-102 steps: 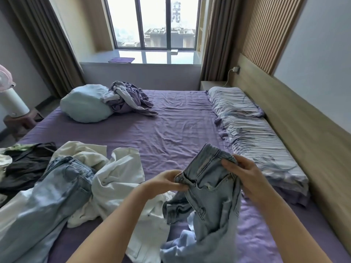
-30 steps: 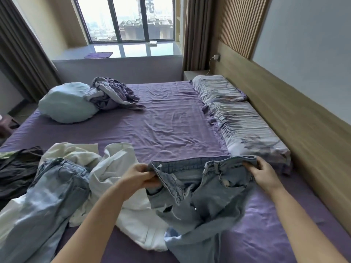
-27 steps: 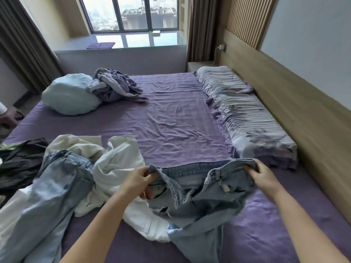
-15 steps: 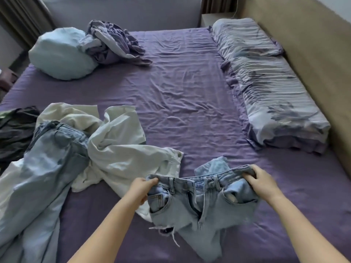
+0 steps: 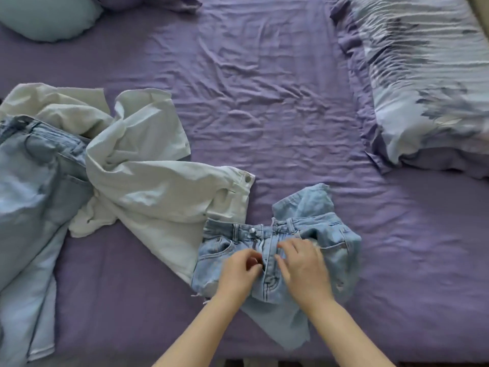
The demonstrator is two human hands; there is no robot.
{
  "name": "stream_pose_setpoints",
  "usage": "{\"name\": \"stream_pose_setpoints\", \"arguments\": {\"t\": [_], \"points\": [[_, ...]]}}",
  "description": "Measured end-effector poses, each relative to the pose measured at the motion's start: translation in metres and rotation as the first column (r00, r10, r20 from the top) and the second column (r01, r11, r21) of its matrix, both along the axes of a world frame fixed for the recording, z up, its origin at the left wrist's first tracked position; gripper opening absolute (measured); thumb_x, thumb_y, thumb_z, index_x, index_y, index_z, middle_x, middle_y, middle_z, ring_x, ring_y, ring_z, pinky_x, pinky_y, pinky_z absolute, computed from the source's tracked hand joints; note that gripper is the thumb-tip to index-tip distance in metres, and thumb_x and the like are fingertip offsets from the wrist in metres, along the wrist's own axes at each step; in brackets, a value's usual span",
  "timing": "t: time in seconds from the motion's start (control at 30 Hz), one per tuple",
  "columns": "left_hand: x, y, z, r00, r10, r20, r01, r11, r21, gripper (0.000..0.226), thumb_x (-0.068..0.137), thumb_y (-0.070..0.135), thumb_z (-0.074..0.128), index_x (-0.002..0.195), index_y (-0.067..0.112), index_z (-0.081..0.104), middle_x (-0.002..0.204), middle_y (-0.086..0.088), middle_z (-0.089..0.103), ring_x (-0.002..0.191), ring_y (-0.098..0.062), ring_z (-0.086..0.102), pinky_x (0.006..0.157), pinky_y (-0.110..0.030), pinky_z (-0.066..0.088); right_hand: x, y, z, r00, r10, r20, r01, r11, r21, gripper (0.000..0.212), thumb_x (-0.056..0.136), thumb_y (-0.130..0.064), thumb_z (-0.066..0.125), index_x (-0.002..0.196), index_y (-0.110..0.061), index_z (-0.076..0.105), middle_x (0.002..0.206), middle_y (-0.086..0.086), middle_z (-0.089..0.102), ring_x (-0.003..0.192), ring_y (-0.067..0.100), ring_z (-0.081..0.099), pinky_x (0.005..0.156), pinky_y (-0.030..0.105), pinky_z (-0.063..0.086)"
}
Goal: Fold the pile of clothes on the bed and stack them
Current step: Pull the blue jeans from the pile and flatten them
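Both hands sit on the front of the light denim jeans [image 5: 280, 247], either side of the fly. The left hand [image 5: 242, 271] has its fingers curled at the fly's left edge, and the grip looks like a pinch on the fabric, though blur hides the fingertips. The right hand [image 5: 304, 266] lies with fingers fairly straight, pressing the cloth just right of the fly, holding nothing.

The jeans lie waistband up on the purple bed [image 5: 264, 102], directly under both hands, with 1 leg bunched behind the waistband and the other trailing toward the near edge.

Likely trouble: that bunched leg, if left, would probably fold into a lump, and the finished piece would stack crooked. The left edge of the jeans also overlaps the white garment [image 5: 158, 186], so smoothing or dragging could pull that cloth along. The trailing leg near the bed's edge might slip off if tugged.

Further left, a 2nd pair of jeans [image 5: 34, 186] waits unfolded, touching the white garment; no stack shows in view.
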State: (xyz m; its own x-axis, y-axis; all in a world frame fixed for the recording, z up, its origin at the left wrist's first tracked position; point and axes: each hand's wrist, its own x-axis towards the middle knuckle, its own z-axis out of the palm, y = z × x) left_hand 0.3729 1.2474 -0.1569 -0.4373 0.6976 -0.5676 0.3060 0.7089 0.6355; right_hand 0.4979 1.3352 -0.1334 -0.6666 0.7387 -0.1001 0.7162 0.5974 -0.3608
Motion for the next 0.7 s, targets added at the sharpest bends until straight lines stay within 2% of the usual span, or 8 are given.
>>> {"name": "stream_pose_setpoints", "arguments": {"t": [0.1,0.2,0.3,0.37,0.43,0.5,0.6,0.7], "points": [[0.014,-0.016,-0.011,0.989,0.124,0.083,-0.127,0.991,0.029,0.023,0.086,0.009,0.064,0.105,0.022,0.064,0.093,0.005,0.066,0.087,-0.007,0.062,0.072,-0.011,0.045,-0.011,-0.020,-0.017,0.969,-0.114,0.219,0.154,0.973,-0.173,0.040,0.080,-0.055,0.064,0.096,-0.018,0.060,0.097,0.000,0.058,0.095,0.025,0.056,0.078,0.040,0.044],[0.022,-0.025,-0.015,0.993,0.107,0.058,-0.109,0.993,0.035,0.021,0.091,0.012,0.058,0.107,0.026,0.062,0.089,0.008,0.065,0.085,-0.009,0.061,0.070,-0.012,0.042,-0.006,-0.024,-0.032,0.955,-0.138,0.264,0.196,0.958,-0.209,0.027,0.085,-0.040,0.058,0.098,-0.016,0.059,0.104,0.004,0.057,0.104,0.026,0.052,0.083,0.039,0.039],[0.011,-0.022,-0.016,0.992,-0.123,-0.008,0.123,0.992,-0.027,0.051,0.093,0.007,0.047,0.133,0.039,0.049,0.095,0.006,0.062,0.088,-0.013,0.059,0.068,-0.017,0.038,0.007,-0.019,-0.035,0.980,-0.161,0.118,0.190,0.932,-0.309,0.012,0.085,-0.023,0.062,0.093,-0.014,0.062,0.096,0.004,0.057,0.097,0.027,0.054,0.081,0.039,0.040],[-0.003,-0.011,-0.016,0.969,-0.245,0.010,0.245,0.968,-0.060,0.066,0.089,0.000,0.045,0.140,0.042,0.042,0.093,0.004,0.057,0.077,-0.012,0.057,0.062,-0.016,0.038,0.015,-0.016,-0.033,0.980,-0.198,0.016,0.188,0.900,-0.393,0.010,0.085,-0.017,0.066,0.093,-0.012,0.064,0.092,0.001,0.057,0.092,0.025,0.055,0.082,0.041,0.043],[-0.015,0.001,-0.018,0.965,-0.257,0.045,0.260,0.963,-0.065,0.056,0.093,0.003,0.041,0.135,0.038,0.051,0.091,0.004,0.058,0.067,-0.014,0.060,0.055,-0.014,0.039,0.018,-0.016,-0.030,0.968,-0.242,-0.059,0.190,0.870,-0.454,0.010,0.084,-0.013,0.069,0.093,-0.012,0.066,0.087,-0.002,0.057,0.088,0.023,0.055,0.082,0.042,0.044],[-0.021,0.010,-0.019,0.952,-0.302,0.044,0.304,0.949,-0.082,0.047,0.096,0.006,0.040,0.130,0.034,0.056,0.095,0.000,0.061,0.071,-0.023,0.067,0.056,-0.016,0.046,0.019,-0.017,-0.027,0.956,-0.276,-0.097,0.197,0.852,-0.485,0.011,0.083,-0.012,0.071,0.093,-0.012,0.067,0.084,-0.006,0.057,0.085,0.019,0.054,0.082,0.041,0.045],[-0.029,0.021,-0.020,0.826,-0.563,0.029,0.556,0.807,-0.199,0.068,0.079,-0.004,0.057,0.135,0.032,0.047,0.111,-0.007,0.061,0.089,-0.028,0.065,0.069,-0.034,0.053,0.018,-0.018,-0.027,0.949,-0.296,-0.108,0.205,0.840,-0.502,0.014,0.083,-0.012,0.072,0.096,-0.010,0.068,0.085,-0.010,0.059,0.086,0.017,0.053,0.083,0.037,0.043],[-0.036,0.034,-0.019,0.612,-0.785,-0.098,0.718,0.604,-0.347,0.062,0.075,-0.007,0.062,0.127,0.022,0.043,0.101,-0.007,0.058,0.085,-0.029,0.059,0.060,-0.037,0.041,0.019,-0.017,-0.028,0.934,-0.334,-0.129,0.221,0.822,-0.524,0.014,0.082,-0.010,0.072,0.096,-0.008,0.069,0.082,-0.016,0.057,0.087,0.018,0.055,0.081,0.024,0.039]]}}
